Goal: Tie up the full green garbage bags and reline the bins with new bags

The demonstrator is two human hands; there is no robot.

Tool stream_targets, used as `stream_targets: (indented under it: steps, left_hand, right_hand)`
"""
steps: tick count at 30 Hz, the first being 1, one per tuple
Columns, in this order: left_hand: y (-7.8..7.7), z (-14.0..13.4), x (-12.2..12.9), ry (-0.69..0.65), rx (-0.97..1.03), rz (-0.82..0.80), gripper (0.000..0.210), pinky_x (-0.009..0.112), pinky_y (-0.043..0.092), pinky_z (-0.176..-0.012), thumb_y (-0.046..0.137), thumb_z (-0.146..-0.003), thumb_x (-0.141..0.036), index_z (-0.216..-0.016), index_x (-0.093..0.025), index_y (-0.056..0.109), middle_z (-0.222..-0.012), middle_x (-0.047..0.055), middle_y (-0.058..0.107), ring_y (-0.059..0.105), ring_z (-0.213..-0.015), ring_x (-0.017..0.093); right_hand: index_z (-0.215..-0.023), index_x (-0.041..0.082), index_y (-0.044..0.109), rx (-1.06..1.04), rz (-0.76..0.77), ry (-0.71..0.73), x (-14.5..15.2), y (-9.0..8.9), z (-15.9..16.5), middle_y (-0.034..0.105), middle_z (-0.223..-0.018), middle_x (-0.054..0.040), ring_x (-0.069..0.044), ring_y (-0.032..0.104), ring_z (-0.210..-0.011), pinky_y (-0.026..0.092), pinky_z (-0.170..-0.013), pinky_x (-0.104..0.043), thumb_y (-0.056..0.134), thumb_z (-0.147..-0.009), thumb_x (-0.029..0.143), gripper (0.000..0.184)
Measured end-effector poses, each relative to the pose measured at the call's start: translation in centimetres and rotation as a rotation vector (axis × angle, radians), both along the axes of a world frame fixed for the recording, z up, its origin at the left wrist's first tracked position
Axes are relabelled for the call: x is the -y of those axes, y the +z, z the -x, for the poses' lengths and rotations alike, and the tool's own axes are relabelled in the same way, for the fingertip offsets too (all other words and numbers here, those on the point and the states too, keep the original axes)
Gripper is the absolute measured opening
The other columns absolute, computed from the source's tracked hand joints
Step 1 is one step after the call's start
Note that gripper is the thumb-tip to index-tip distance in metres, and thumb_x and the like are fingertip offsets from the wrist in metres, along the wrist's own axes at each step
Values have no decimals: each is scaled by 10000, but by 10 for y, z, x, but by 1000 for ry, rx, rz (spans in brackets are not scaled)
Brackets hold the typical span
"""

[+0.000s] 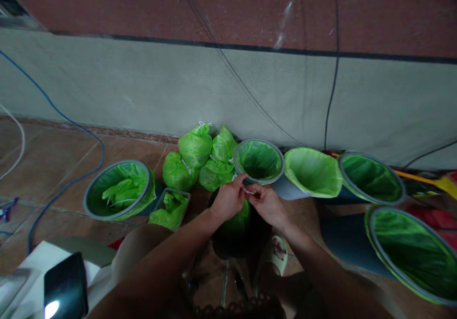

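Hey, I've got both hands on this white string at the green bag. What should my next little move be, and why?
I'd probably pull the white string snug. Your left hand and right hand meet at it, right over the green bag in the dark bin, and a nearby bundled bag has white string gathered at its top.

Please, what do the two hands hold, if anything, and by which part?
The left hand and right hand pinch the thin white string at the top of a translucent green plastic bag, which sits in a round black bin.
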State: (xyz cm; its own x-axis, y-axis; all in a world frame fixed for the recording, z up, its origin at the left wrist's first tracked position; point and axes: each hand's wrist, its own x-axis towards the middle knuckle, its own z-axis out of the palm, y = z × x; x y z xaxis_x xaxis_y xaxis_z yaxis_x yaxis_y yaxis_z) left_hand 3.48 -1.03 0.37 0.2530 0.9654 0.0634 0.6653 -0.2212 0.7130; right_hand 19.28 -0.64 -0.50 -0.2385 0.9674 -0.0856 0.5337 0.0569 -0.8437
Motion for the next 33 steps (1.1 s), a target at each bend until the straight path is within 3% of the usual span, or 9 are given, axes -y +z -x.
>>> stream_targets:
  steps: [9, 13, 16, 18, 21, 24, 29, 33]
  left_hand:
    - [0, 0, 1, -3, -32, -1, 489, 316, 525, -785, 464, -848, -95, -1335, -150, 459, -925, 59, 734, 685, -805, 197]
    - [2, 0, 0, 8, -31, 35, 408, 302, 509, -747, 441, -838, -71, -1232, -150, 510, -859, 54, 716, 674, -778, 193]
    - [7, 2, -3, 26, 60, 68, 252, 267, 491, -714, 461, -830, -75, -1035, -181, 565, -823, 29, 692, 653, -753, 163]
    - [10, 3, -5, 40, 116, 86, 163, 249, 476, -685, 480, -816, -77, -888, -194, 568, -774, 7, 665, 629, -718, 145]
    - [11, 5, -6, 17, 167, 106, 163, 239, 465, -666, 472, -798, -61, -803, -192, 569, -733, -5, 644, 607, -688, 133]
    - [9, 6, -4, -11, 171, 116, 182, 251, 478, -691, 483, -787, -61, -852, -184, 600, -781, 12, 676, 632, -731, 147]
    - [7, 5, -1, 0, 135, 136, 87, 264, 489, -698, 581, -792, -164, -856, -185, 634, -824, 32, 706, 645, -750, 166]
    - [7, 4, -1, 44, 91, 113, 148, 244, 449, -652, 510, -854, -163, -788, -176, 642, -734, 18, 678, 610, -677, 142]
  right_hand:
    - [-704, 199, 670, -234, 179, -131, -1, -3, 7, 577, -584, 33, -107, 447, -518, 331, -501, -238, 576, -702, 340, 169]
    - [-656, 194, 572, -548, 520, -145, 1, 5, 7, 460, -542, 76, -56, 318, -443, 274, -441, -207, 634, -655, 304, 127]
    - [-635, 199, 494, -788, 824, -130, 1, 12, 3, 388, -518, 100, -33, 162, -412, 203, -399, -201, 652, -639, 292, 184]
    - [-668, 196, 508, -877, 922, -132, 0, 15, 1, 350, -499, 111, -33, 116, -411, 170, -390, -198, 666, -634, 274, 179]
    - [-722, 184, 544, -952, 931, -143, -2, 15, 1, 348, -501, 113, -32, 118, -412, 156, -394, -188, 703, -635, 256, 195]
    - [-694, 189, 541, -892, 846, -147, -3, 10, 2, 373, -492, 99, -36, 142, -404, 179, -390, -195, 704, -666, 294, 196]
    - [-720, 191, 602, -756, 720, -151, -3, 4, 2, 480, -502, 48, -67, 338, -408, 303, -408, -208, 698, -711, 365, 199]
    - [-731, 185, 629, -748, 684, -184, 0, 6, 4, 539, -539, 17, -101, 478, -489, 399, -468, -220, 716, -684, 389, 227]
